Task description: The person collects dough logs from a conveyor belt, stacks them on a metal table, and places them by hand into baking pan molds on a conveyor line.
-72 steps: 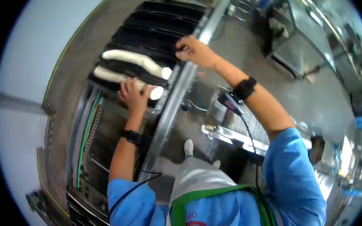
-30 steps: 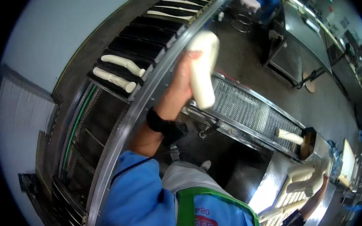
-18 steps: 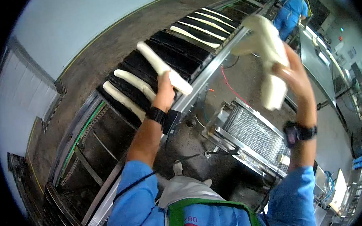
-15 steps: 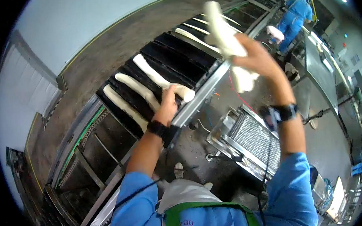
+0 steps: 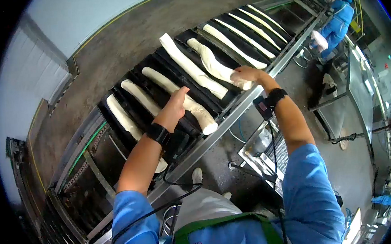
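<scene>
Pale dough-like strips lie along black grooved trays. My left hand is closed over the middle of one strip, its fingertips by the strip's upper edge; nothing shows between the fingers. My right hand is closed on the near end of a twisted strip, which lies in a groove. Between the hands another strip rests slightly askew, its near end close to the metal rail.
Several thinner strips lie in trays farther up the line. A mesh conveyor stands below the rail to the right. A person in blue stands at the upper right, beside a steel table. Cables hang from both wrist devices.
The strips my right hand carried in the air now lie in the trays, one with its end in that hand. My left hand has let go of the strip end and sits farther back along it.
</scene>
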The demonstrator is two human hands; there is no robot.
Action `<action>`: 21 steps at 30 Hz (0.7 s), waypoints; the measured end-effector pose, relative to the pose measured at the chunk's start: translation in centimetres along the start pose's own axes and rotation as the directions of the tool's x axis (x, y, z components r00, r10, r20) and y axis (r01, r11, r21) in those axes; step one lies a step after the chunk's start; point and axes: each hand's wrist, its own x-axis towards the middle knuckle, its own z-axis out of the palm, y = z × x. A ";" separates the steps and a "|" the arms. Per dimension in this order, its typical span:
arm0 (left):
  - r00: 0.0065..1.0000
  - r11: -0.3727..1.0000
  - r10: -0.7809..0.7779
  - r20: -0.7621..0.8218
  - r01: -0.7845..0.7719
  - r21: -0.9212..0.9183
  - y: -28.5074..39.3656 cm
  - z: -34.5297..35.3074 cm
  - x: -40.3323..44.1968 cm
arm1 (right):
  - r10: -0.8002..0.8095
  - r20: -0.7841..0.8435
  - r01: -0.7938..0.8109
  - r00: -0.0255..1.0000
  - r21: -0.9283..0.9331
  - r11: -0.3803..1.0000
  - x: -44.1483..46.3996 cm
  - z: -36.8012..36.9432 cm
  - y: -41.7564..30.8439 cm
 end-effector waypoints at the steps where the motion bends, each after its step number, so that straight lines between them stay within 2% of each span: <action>1: 1.000 1.000 -0.002 -0.005 0.002 -0.008 0.2 0.1 -0.3 | 0.000 0.009 0.000 1.000 -0.004 1.000 -0.4 -0.3 -0.4; 3: 0.993 0.995 -0.057 -0.101 0.065 0.080 1.1 0.5 -1.1 | 0.190 0.184 -0.238 0.965 0.293 0.926 -1.9 -1.0 -1.8; 4: 0.992 0.995 -0.058 -0.108 0.066 0.079 2.5 1.0 -3.1 | 0.221 0.204 -0.280 0.954 0.332 0.901 -1.8 -0.9 -2.3; 6: 0.986 0.984 -0.014 -0.163 0.042 0.173 4.9 3.2 -7.7 | 0.197 0.281 -0.289 0.939 0.337 0.896 -0.9 -2.5 -0.3; 7: 0.985 0.985 -0.014 -0.172 0.043 0.169 5.1 3.0 -6.9 | 0.165 0.343 -0.286 0.925 0.340 0.896 -0.3 -3.4 0.1; 8: 0.974 0.988 -0.035 -0.224 0.067 0.136 5.0 2.8 -5.7 | 0.302 0.268 -0.375 0.915 0.289 0.881 -2.2 -4.0 -2.2; 9: 0.960 0.991 -0.060 -0.273 0.091 0.102 4.5 2.2 -4.7 | 0.366 0.348 -0.448 0.863 0.195 0.873 -2.0 -4.8 -2.3; 10: 0.958 0.991 -0.063 -0.278 0.092 0.094 4.7 2.3 -4.1 | -0.272 0.338 0.314 0.901 -0.075 0.947 0.5 -5.6 0.5; 11: 0.963 0.995 -0.025 -0.267 0.049 0.082 4.7 2.3 -3.6 | -0.732 0.488 0.879 0.476 -0.266 0.395 2.9 -5.9 3.3; 12: 0.966 0.997 0.008 -0.259 0.010 0.071 4.7 2.2 -3.1 | -0.634 0.566 0.850 0.527 -0.365 0.381 2.7 -5.4 1.5; 13: 0.964 0.998 0.009 -0.266 0.009 0.065 4.8 1.9 -1.2 | -0.686 0.542 0.855 0.485 -0.458 0.243 3.0 -4.5 0.0; 14: 0.925 0.995 0.025 -0.379 0.014 0.099 4.9 1.3 0.7 | -0.439 0.311 0.534 0.843 -0.585 0.611 4.3 -2.6 -1.3; 15: 0.872 0.991 0.040 -0.488 0.028 0.131 4.9 0.4 2.6 | -0.048 0.056 0.071 0.997 -0.584 0.809 5.3 -1.0 -2.1; 17: 0.893 0.972 0.228 -0.387 -0.189 0.137 4.8 -2.4 5.6 | -0.109 -0.128 -0.010 0.986 -0.693 0.721 6.9 -0.3 -2.9; 18: 0.899 0.970 0.225 -0.376 -0.173 0.169 5.5 -3.3 5.8 | -0.143 -0.246 -0.045 0.959 -0.627 0.778 5.2 0.1 -3.9; 19: 0.904 0.958 0.254 -0.345 -0.186 0.218 6.1 -2.7 4.5 | -0.209 -0.181 0.013 0.961 -0.725 0.688 4.5 0.8 -4.3; 20: 0.909 0.915 0.318 -0.269 -0.220 0.339 6.3 -3.1 3.0 | -0.454 -0.281 0.050 0.845 -0.805 0.591 2.8 1.7 -5.4; 21: 0.854 0.848 0.474 -0.214 -0.377 0.373 7.4 -0.4 -3.3 | -0.675 -0.330 0.062 0.660 -0.871 0.487 0.6 2.5 -7.0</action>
